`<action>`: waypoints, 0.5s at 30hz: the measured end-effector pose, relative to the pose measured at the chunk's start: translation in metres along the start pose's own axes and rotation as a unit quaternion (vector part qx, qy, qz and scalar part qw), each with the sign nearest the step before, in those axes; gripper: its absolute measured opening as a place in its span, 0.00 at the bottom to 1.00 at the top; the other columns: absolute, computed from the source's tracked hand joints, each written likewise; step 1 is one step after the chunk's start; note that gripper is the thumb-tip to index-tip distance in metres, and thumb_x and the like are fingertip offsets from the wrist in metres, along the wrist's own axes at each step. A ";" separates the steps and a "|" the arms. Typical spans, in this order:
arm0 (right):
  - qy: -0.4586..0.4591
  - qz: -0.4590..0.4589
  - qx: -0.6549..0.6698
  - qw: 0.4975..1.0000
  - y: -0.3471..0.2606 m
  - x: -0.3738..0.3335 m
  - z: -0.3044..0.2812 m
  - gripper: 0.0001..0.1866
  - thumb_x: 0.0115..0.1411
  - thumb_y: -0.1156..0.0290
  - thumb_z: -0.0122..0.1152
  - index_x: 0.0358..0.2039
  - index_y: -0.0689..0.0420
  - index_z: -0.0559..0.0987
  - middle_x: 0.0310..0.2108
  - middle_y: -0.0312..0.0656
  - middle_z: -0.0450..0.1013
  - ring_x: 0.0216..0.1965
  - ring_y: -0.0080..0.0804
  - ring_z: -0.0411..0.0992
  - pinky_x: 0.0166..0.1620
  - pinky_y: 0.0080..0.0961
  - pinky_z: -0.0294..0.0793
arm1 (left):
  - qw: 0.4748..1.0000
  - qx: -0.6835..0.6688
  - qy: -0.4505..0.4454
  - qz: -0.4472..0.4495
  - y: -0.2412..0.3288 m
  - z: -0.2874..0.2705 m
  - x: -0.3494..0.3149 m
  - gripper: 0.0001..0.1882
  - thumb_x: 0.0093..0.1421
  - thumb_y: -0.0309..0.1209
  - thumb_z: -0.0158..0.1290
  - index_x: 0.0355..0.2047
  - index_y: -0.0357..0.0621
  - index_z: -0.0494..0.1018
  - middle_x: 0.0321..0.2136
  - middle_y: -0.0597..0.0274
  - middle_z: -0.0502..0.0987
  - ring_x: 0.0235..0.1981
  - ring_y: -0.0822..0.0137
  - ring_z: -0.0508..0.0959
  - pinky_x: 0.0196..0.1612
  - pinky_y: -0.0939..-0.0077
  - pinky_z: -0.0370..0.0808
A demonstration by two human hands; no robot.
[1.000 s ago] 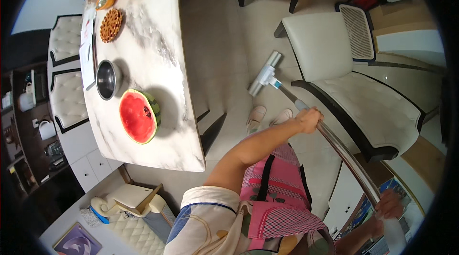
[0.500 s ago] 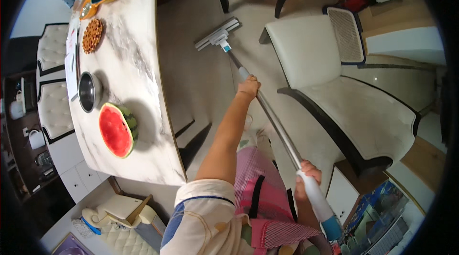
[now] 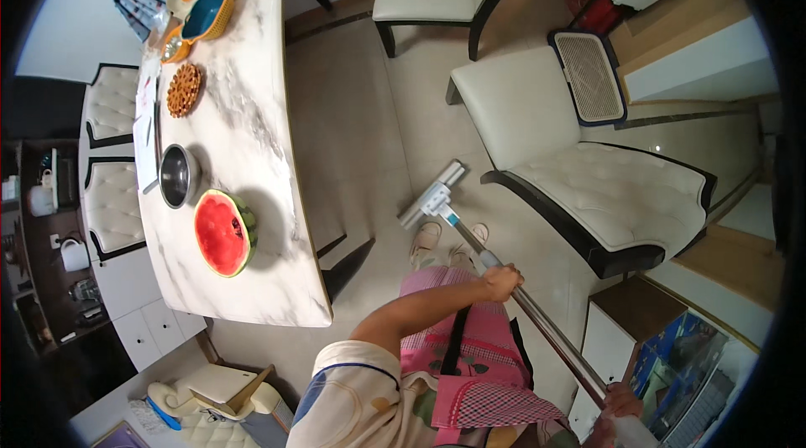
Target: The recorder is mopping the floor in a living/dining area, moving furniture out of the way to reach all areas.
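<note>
A long-handled flat mop (image 3: 564, 342) runs diagonally across my body, from the lower right toward the floor in front of my feet. My left hand (image 3: 504, 282) is closed around the upper part of its pole near the mop head, with that arm bent across my pink apron (image 3: 424, 314). Lower right, my right hand (image 3: 621, 402) grips the other end by the pale grip. The grey-white mop head (image 3: 432, 194) rests on the tiled floor (image 3: 353, 137), just ahead of my shoes (image 3: 426, 235).
Left of me stands a marble-topped table (image 3: 252, 112) bearing a cut watermelon (image 3: 223, 234), a metal bowl (image 3: 178, 176), a brown trivet (image 3: 184, 90) and baskets (image 3: 208, 14). Cream chairs (image 3: 512, 108) with dark legs border the floor at right. A low cabinet (image 3: 625, 322) is beside my right arm.
The mop head has come back across the floor toward my feet. My left arm has bent inward, and my right hand has moved lower and farther right.
</note>
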State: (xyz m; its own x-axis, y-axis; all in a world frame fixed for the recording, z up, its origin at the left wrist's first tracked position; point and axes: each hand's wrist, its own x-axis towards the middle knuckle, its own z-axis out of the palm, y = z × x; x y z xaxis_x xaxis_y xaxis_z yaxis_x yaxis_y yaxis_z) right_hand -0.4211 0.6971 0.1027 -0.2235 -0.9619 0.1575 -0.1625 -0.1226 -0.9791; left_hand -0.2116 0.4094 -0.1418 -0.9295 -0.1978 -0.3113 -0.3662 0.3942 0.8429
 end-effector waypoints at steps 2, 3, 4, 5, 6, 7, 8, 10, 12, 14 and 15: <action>0.046 -0.021 -0.004 0.999 0.034 -0.053 -0.024 0.09 0.41 0.65 0.54 0.21 0.55 0.67 0.25 0.42 0.67 0.21 0.38 0.68 0.31 0.32 0.70 | 0.999 0.034 0.013 -0.025 -0.009 -0.026 -0.003 0.11 0.37 0.25 0.50 0.25 0.45 0.69 0.29 0.55 0.69 0.37 0.57 0.69 0.34 0.65 0.70; 0.049 -0.004 -0.026 0.998 0.049 -0.030 0.018 0.09 0.42 0.65 0.54 0.21 0.55 0.68 0.26 0.43 0.67 0.23 0.38 0.68 0.32 0.32 0.70 | 0.997 0.061 0.005 -0.054 -0.021 -0.052 -0.011 0.11 0.37 0.25 0.50 0.25 0.44 0.69 0.29 0.55 0.70 0.36 0.57 0.70 0.34 0.65 0.70; 0.056 0.013 -0.062 0.996 0.061 0.013 0.048 0.09 0.42 0.66 0.53 0.21 0.56 0.68 0.27 0.44 0.67 0.24 0.38 0.68 0.33 0.33 0.70 | 0.993 0.095 0.025 -0.060 -0.054 -0.054 -0.009 0.09 0.39 0.25 0.49 0.25 0.43 0.69 0.28 0.53 0.70 0.34 0.56 0.71 0.33 0.65 0.71; 0.066 0.029 -0.093 0.993 0.084 0.093 0.103 0.08 0.43 0.66 0.53 0.21 0.57 0.68 0.27 0.44 0.68 0.26 0.38 0.69 0.34 0.33 0.70 | 0.988 0.134 0.044 -0.067 -0.092 -0.060 -0.005 0.07 0.41 0.24 0.47 0.25 0.41 0.70 0.28 0.51 0.70 0.32 0.55 0.72 0.32 0.65 0.71; 0.073 0.048 -0.125 0.988 0.096 0.135 0.149 0.08 0.44 0.67 0.53 0.21 0.57 0.68 0.28 0.45 0.68 0.28 0.38 0.69 0.35 0.34 0.70 | 0.976 0.147 0.047 -0.156 -0.093 -0.103 -0.014 0.07 0.43 0.25 0.45 0.25 0.40 0.69 0.27 0.50 0.71 0.32 0.55 0.72 0.33 0.65 0.71; 0.081 0.068 -0.159 0.982 0.107 0.150 0.178 0.08 0.45 0.67 0.52 0.21 0.58 0.69 0.29 0.45 0.69 0.30 0.38 0.69 0.35 0.34 0.70 | 0.970 0.155 0.055 -0.179 -0.136 -0.116 -0.012 0.07 0.45 0.25 0.43 0.26 0.40 0.69 0.28 0.50 0.71 0.31 0.55 0.73 0.33 0.65 0.71; 0.080 0.082 -0.189 0.975 0.119 0.145 0.180 0.07 0.46 0.68 0.52 0.21 0.58 0.69 0.30 0.46 0.69 0.31 0.38 0.70 0.36 0.35 0.71 | 0.967 0.171 0.095 -0.161 -0.183 -0.134 -0.024 0.07 0.46 0.24 0.42 0.25 0.40 0.69 0.30 0.49 0.71 0.31 0.55 0.74 0.32 0.65 0.71; 0.118 0.025 0.022 0.992 0.144 0.196 0.234 0.10 0.47 0.71 0.55 0.26 0.57 0.64 0.28 0.42 0.66 0.33 0.33 0.65 0.45 0.38 0.62 | 0.932 0.194 0.055 -0.301 -0.217 -0.177 -0.020 0.10 0.49 0.26 0.44 0.33 0.42 0.69 0.37 0.52 0.69 0.37 0.58 0.72 0.36 0.62 0.71; 0.102 0.010 0.127 0.987 0.183 0.224 0.270 0.13 0.45 0.73 0.58 0.28 0.57 0.62 0.28 0.41 0.63 0.35 0.32 0.63 0.48 0.39 0.58 | 0.871 0.277 0.090 -0.396 -0.249 -0.198 -0.013 0.14 0.45 0.27 0.50 0.35 0.52 0.68 0.44 0.63 0.64 0.45 0.64 0.67 0.37 0.61 0.70; 0.117 0.010 0.119 0.986 0.195 0.232 0.297 0.14 0.42 0.73 0.60 0.27 0.57 0.64 0.28 0.41 0.64 0.35 0.33 0.64 0.46 0.38 0.60 | 0.861 0.301 0.083 -0.401 -0.273 -0.207 -0.026 0.15 0.45 0.28 0.51 0.37 0.54 0.67 0.45 0.65 0.63 0.46 0.65 0.66 0.37 0.60 0.69; 0.121 0.031 0.105 0.987 0.194 0.225 0.300 0.15 0.41 0.74 0.61 0.26 0.57 0.64 0.28 0.41 0.64 0.35 0.33 0.65 0.45 0.37 0.62 | 0.852 0.321 0.074 -0.406 -0.277 -0.206 -0.029 0.17 0.46 0.29 0.52 0.38 0.56 0.66 0.47 0.67 0.61 0.47 0.66 0.65 0.37 0.59 0.69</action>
State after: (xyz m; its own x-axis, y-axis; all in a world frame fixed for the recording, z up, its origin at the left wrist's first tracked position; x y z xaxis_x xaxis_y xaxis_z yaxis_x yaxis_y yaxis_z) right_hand -0.2147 0.3832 -0.0909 -0.4531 -0.8861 0.0980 0.0555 -0.1377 -0.9889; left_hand -0.0739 0.1206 -0.2761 -0.3592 -0.7319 -0.5790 -0.8788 0.4741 -0.0540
